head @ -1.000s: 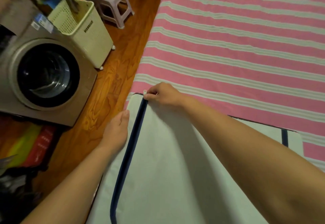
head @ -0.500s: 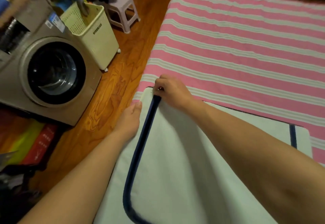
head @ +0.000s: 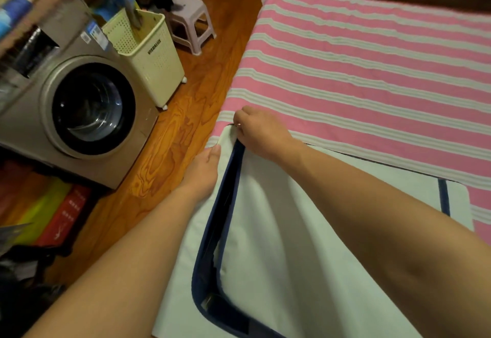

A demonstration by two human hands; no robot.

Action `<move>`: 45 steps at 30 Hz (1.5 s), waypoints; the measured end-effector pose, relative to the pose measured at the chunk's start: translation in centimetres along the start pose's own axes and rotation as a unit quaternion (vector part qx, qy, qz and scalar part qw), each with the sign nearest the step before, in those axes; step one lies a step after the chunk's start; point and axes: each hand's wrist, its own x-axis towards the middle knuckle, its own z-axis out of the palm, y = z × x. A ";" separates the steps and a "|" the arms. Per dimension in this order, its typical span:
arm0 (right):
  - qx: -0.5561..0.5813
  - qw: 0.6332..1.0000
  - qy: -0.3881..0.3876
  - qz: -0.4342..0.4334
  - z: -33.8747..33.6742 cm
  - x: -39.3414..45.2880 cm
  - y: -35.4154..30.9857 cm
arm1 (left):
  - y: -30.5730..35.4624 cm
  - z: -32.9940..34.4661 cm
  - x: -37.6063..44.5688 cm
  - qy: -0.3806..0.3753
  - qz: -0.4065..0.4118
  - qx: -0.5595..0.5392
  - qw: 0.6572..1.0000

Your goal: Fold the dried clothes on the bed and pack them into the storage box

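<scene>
Plainly, the storage box lies flat on the bed, lower centre of the frame, its navy zipper gaping along the left side. The right hand has its fingers pinched on the zipper pull at the far corner; the left hand rests straight-fingered on the edge beside it. Dragging round that corner could snag fabric or buckle the lid if the bracing hand slips.
</scene>
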 end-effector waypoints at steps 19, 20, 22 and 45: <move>0.167 0.983 -0.011 0.078 -0.1 -8.5 -5.9 | -4.0 -3.7 -9.0 -0.065 -0.014 -0.029 0.997; 0.196 0.978 -0.037 0.066 -0.2 -10.4 -7.8 | -5.3 -4.1 -11.7 -0.073 -0.029 -0.048 0.996; 0.248 0.964 -0.093 0.029 -0.6 -14.7 -11.8 | -7.4 -4.6 -16.4 -0.081 -0.055 -0.081 0.992; 0.170 0.938 -0.235 0.189 -5.9 -34.9 -10.2 | -10.6 -3.7 -19.0 -0.056 -0.041 0.222 0.973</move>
